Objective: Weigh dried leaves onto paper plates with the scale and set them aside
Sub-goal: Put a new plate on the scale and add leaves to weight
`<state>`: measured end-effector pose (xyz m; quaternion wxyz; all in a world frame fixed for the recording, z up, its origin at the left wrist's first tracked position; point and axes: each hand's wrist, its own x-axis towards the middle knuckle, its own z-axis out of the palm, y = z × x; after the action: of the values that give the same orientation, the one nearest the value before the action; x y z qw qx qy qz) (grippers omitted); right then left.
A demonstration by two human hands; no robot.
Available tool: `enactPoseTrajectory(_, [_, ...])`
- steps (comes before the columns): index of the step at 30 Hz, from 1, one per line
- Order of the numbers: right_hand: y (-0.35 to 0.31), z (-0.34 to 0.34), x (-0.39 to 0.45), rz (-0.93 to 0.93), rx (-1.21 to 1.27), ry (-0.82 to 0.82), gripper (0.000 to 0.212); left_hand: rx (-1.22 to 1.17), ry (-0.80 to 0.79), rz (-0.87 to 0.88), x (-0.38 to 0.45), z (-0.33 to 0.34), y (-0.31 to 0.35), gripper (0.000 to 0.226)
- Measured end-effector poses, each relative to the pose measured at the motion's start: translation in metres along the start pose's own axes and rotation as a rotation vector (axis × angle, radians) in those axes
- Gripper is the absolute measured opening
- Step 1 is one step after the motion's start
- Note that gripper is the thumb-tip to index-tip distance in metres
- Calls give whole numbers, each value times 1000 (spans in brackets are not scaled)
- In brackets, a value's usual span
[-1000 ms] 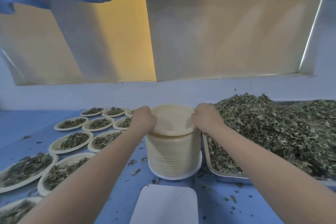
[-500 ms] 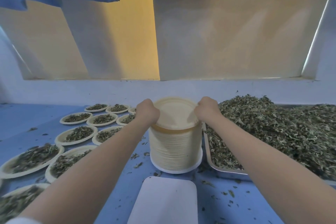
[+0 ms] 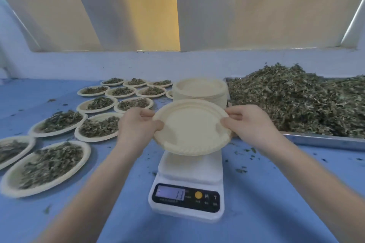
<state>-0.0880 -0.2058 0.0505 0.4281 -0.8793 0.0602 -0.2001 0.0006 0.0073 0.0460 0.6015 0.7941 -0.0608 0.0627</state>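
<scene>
Both hands hold 1 empty paper plate (image 3: 190,127) over the platform of the scale (image 3: 188,181), tilted slightly so its near edge dips toward the camera; whether it touches the platform cannot be told. The left hand (image 3: 136,126) pinches the plate's left rim, thumb curled over the inside edge and fingers tucked under and behind it. The right hand (image 3: 249,124) grips the right rim the same way, thumb on the inner lip and curled fingers wrapped round the outside. The scale sits on the blue surface (image 3: 276,193) directly below, white with a dark front panel, a lit display showing 13, and a round yellow button beside it. Just behind the held plate stands the stack of plates (image 3: 199,89), unused and cream-coloured. To the right of the stack, a metal tray (image 3: 324,141) carries a large heap of dried leaves (image 3: 292,98), piled well above its rim. On the left, the filled plates (image 3: 100,127) lie in rows across the surface, each bearing a mound of leaves, the nearest ones blurred at the frame's edge. Loose leaf crumbs (image 3: 243,170) lie scattered on the surface between the scale and the tray. Both forearms reach in from the bottom of the view, bare to beyond the wrist.
</scene>
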Motion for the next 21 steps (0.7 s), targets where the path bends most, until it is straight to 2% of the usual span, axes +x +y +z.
enactPoseTrajectory(3, [15,21,-14,71,68,20,29,-30,15,-85,-12,1,-26,22])
enactPoseTrajectory(8, [41,44,-18,126,-164,112,11,-29,17,-141,-16,17,-48,21])
enactPoseTrajectory(11, [52,48,-15,152,-120,110,13,2,7,-143,-15,25,-59,22])
enactPoseTrajectory(13, [56,50,-15,202,-32,91,28,-30,-12,-162,-16,26,-64,33])
enactPoseTrajectory(15, [59,51,-16,281,90,75,56,-162,-49,-249,-17,22,-65,52])
enactPoseTrajectory(18, [64,52,-18,333,271,85,84,-374,-113,-344,-16,14,-65,55])
enactPoseTrajectory(21, [66,53,-21,349,383,97,100,-399,-154,-345,-17,11,-67,64])
